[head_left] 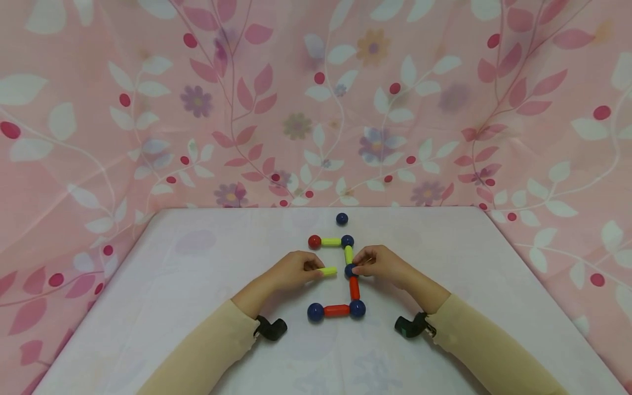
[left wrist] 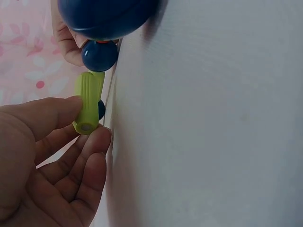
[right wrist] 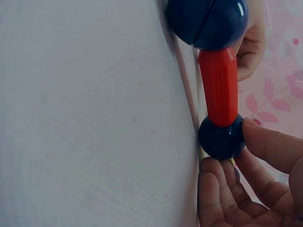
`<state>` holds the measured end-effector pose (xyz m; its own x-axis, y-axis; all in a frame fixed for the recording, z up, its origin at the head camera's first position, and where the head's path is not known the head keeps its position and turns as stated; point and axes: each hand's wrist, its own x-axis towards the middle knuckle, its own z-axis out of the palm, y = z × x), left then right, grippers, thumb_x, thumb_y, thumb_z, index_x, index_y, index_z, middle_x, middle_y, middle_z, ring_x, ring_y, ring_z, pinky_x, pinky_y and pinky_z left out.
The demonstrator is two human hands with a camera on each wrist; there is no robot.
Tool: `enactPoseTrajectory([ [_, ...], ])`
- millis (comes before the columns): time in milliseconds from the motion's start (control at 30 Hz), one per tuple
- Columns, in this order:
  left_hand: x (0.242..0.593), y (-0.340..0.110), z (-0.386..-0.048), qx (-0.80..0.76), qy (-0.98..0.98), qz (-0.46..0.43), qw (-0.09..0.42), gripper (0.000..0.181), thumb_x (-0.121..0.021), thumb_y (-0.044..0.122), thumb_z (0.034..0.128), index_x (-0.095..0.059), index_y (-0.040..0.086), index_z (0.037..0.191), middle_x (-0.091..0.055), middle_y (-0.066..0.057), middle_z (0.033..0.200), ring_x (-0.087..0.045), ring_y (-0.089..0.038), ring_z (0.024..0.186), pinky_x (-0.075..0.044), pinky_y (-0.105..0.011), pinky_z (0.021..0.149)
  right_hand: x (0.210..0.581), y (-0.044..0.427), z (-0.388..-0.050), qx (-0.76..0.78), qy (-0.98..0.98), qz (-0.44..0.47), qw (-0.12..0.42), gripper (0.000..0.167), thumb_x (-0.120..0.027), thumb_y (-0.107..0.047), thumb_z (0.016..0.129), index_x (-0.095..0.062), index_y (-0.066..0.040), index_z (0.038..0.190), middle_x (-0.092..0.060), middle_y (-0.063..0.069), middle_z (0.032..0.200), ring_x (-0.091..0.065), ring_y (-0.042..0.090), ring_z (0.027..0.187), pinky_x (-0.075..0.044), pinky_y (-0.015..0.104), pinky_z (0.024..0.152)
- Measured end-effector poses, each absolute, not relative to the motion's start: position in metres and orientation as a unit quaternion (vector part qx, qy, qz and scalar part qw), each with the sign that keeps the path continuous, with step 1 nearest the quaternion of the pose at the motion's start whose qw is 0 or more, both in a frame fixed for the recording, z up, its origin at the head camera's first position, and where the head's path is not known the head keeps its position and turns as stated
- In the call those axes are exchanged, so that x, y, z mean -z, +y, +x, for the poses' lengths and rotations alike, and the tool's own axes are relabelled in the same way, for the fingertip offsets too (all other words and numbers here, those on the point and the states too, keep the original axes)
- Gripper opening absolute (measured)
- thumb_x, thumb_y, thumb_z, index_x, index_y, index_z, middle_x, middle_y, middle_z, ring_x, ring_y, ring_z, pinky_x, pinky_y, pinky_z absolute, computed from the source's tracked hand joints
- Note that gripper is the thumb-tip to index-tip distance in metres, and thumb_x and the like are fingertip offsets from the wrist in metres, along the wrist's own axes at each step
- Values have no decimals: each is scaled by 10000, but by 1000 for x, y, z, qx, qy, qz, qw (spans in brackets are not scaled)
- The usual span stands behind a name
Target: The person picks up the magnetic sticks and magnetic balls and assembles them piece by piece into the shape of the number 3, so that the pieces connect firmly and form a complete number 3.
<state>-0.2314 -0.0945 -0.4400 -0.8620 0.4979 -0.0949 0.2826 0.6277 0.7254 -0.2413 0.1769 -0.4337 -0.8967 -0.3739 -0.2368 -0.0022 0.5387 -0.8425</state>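
Observation:
My left hand (head_left: 298,270) pinches a yellow-green rod (left wrist: 88,101) between thumb and fingers. In the head view its free end points right, a small gap short of the middle blue ball (head_left: 351,270). That ball is pinched by my right hand (head_left: 382,266), thumb on one side as the right wrist view shows. From the ball a yellow-green rod (head_left: 349,254) runs up to another blue ball (head_left: 348,241), and a red rod (right wrist: 218,87) runs down to a lower blue ball (head_left: 357,309).
At the top a yellow-green rod (head_left: 331,242) links leftward to a red ball (head_left: 314,242). Along the bottom a red rod (head_left: 337,311) joins a blue ball (head_left: 315,312). A loose blue ball (head_left: 342,219) lies near the far edge of the white table (head_left: 222,236).

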Motion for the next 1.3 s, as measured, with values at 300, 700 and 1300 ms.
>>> enactPoseTrajectory([
  [300,443,-89,-237,-367,891,222,148,150,-700,255,956,-730,177,1080,-651,87,920,-589,-116,873,-501,-291,819,434,176,-243,469,853,-109,201,205,-780,-135,883,-692,-43,1043,-682,46,976,-617,197,877,-535,297,799],
  [700,445,-78,-241,-360,892,233,144,146,-704,262,953,-731,178,1069,-648,92,899,-583,-109,856,-498,-273,810,435,178,-243,473,851,-106,202,204,-778,-125,882,-691,-34,1043,-683,48,961,-600,194,852,-528,284,775],
  [1300,441,-77,-239,-366,889,232,146,124,-714,238,946,-735,161,1042,-644,74,874,-575,-121,832,-494,-284,782,434,175,-241,480,848,-108,198,224,-778,-106,879,-686,-7,1058,-690,53,967,-592,187,848,-523,301,777],
])
